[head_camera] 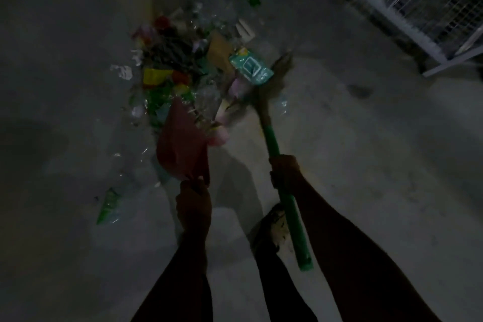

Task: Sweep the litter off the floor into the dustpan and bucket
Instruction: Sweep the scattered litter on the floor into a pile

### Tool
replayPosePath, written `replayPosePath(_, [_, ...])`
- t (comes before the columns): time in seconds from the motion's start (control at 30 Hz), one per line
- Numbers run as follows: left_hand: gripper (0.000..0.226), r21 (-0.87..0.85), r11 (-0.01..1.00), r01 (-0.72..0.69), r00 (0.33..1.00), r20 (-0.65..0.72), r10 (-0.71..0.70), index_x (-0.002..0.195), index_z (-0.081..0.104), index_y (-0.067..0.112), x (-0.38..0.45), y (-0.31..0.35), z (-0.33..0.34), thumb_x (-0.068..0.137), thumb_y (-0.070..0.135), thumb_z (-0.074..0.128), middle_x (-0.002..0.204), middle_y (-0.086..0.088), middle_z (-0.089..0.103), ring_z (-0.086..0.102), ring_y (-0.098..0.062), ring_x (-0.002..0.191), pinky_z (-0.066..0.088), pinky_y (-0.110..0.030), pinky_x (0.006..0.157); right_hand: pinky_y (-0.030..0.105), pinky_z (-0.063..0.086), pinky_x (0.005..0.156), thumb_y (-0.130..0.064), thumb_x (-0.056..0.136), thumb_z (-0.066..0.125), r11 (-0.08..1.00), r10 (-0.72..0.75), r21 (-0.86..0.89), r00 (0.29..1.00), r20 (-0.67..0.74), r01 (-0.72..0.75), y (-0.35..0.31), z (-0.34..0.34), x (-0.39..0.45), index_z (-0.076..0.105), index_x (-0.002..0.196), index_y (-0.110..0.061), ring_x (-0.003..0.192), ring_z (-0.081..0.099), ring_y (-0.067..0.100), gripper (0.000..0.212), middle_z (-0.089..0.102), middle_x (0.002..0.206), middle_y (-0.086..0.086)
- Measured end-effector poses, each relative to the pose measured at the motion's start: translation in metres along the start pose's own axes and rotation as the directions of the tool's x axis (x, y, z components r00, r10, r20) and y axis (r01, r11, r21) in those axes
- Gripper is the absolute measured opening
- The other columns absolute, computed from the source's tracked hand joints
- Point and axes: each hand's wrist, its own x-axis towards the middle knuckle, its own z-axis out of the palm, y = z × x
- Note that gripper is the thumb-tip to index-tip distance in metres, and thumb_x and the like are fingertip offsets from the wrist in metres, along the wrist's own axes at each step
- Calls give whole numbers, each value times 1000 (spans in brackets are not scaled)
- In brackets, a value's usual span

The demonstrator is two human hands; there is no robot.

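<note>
A heap of litter (183, 60), made of plastic wrappers, clear bottles and coloured scraps, lies on the dim concrete floor ahead of me. My left hand (193, 204) grips the handle of a red dustpan (180, 144), whose mouth points into the near edge of the heap. My right hand (286, 171) is closed round the green handle of a broom (274, 144). The broom's bristles (277, 73) rest at the right side of the heap, beside a teal packet (251, 66). No bucket is in view.
A white wire-mesh cage or rack (418, 8) stands at the upper right. A green wrapper (108, 206) and clear plastic bits lie apart at the lower left. My foot (274, 225) is planted between my arms. Bare concrete spreads to the left and right.
</note>
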Motion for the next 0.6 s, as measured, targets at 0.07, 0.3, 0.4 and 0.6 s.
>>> replayPosePath(0.07, [48, -19, 999, 46, 999, -14, -46, 102, 59, -2, -11, 25, 14, 97, 44, 47, 95, -29, 64, 62, -45, 92, 48, -47, 76, 33, 48, 52, -22, 91, 64, 999, -28, -17, 1000, 10, 28, -11, -18, -6, 65, 109, 2, 56, 58, 24, 30, 64, 75, 16])
replayPosePath(0.3, [42, -88, 988, 124, 992, 42, -121, 117, 59, 0, -30, 117, 62, 100, 37, 48, 110, -29, 63, 59, -45, 104, 47, -48, 84, 23, 40, 41, -26, 95, 64, 980, -182, 73, 981, -69, 187, -39, -83, -21, 58, 140, -17, 46, 49, 17, 46, 58, 70, 9])
replayPosePath(0.4, [41, -93, 992, 83, 995, 70, -77, 112, 59, 0, -28, 153, 80, 99, 38, 49, 106, -28, 64, 60, -44, 101, 46, -46, 79, 25, 40, 41, -24, 97, 63, 962, -248, 84, 962, -116, 258, -64, -99, -13, 51, 146, -20, 49, 48, 18, 50, 57, 69, 9])
replayPosePath(0.6, [38, -196, 980, 47, 998, 50, -38, 105, 60, -1, 4, 215, 103, 99, 36, 51, 102, -27, 64, 60, -41, 98, 39, -37, 71, 26, 44, 45, -25, 99, 60, 930, -366, -56, 920, -140, 362, -145, -104, 44, 54, 141, -19, 51, 52, 21, 43, 59, 73, 8])
